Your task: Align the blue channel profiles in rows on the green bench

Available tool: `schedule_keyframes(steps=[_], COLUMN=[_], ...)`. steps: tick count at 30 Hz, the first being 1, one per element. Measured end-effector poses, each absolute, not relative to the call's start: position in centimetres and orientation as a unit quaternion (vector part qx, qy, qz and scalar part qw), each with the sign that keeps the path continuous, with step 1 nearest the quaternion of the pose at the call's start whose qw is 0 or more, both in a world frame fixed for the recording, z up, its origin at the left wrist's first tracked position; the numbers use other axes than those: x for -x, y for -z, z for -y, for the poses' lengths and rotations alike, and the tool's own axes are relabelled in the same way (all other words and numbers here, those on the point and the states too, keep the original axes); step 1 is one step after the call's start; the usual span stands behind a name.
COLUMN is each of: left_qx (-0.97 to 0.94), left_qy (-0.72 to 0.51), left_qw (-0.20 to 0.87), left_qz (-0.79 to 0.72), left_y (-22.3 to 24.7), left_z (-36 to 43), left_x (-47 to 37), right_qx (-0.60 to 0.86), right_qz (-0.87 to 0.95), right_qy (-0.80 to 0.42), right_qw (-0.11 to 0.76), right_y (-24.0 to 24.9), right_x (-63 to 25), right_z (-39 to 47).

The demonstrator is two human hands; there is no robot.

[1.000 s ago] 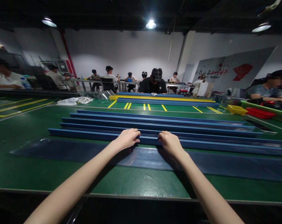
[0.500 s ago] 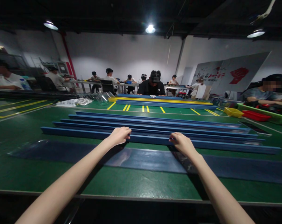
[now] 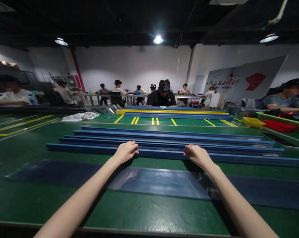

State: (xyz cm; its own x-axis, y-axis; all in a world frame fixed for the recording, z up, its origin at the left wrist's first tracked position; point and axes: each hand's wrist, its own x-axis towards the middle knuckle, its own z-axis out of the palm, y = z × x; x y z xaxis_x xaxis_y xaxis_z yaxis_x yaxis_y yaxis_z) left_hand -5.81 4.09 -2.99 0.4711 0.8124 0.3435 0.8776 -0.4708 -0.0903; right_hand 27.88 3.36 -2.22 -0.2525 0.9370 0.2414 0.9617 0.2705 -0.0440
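Note:
Several long blue channel rails (image 3: 176, 136) lie side by side across the green table. My left hand (image 3: 126, 152) has its fingers curled over the upper edge of the nearest blue rail (image 3: 161, 154), left of its middle. Farther right along that same rail, my right hand (image 3: 198, 156) is closed, its fingers bent at the edge. Both sets of fingertips are partly hidden behind the rail's wall. Under my forearms, a flat, glossy dark-blue strip (image 3: 159, 181) lies on the table, with clear film over part of it.
Beyond the rails lie yellow and blue bars (image 3: 179, 112), with a person in black (image 3: 161, 97) behind them. Clear bags (image 3: 80, 116) lie to the left. A yellow tray (image 3: 253, 122), a red tray (image 3: 280, 125) and a dark flat panel (image 3: 281, 140) are at right.
The view has tilted up, so the table and rails sit lower in the picture. My right hand appears slightly farther from my left along the rail. Both remain at the nearest rail.

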Motion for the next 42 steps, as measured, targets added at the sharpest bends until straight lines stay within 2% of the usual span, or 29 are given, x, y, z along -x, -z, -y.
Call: schedule_keyframes(steps=[6, 19, 37, 42], left_qx=[0.858, 0.785, 0.784, 0.809], left_qy=[0.135, 0.188, 0.16, 0.158], left_qw=[0.138, 0.208, 0.194, 0.175], left_qz=[0.477, 0.553, 0.568, 0.538], left_y=[3.2, 4.2, 4.4, 3.1], left_z=[-5.4, -8.0, -10.2, -10.2], left_x=[4.5, 4.9, 5.2, 4.7], right_qx=[0.628, 0.621, 0.618, 0.614], right_qz=[0.768, 0.776, 0.785, 0.787], right_qy=[0.041, 0.026, -0.001, -0.061], right_qw=[0.117, 0.108, 0.052, 0.015], right_y=[2.4, 2.1, 1.5, 0.0], right_x=[-31.2, -32.4, -32.1, -31.6], right_z=[-3.1, -3.9, -6.9, -8.4])
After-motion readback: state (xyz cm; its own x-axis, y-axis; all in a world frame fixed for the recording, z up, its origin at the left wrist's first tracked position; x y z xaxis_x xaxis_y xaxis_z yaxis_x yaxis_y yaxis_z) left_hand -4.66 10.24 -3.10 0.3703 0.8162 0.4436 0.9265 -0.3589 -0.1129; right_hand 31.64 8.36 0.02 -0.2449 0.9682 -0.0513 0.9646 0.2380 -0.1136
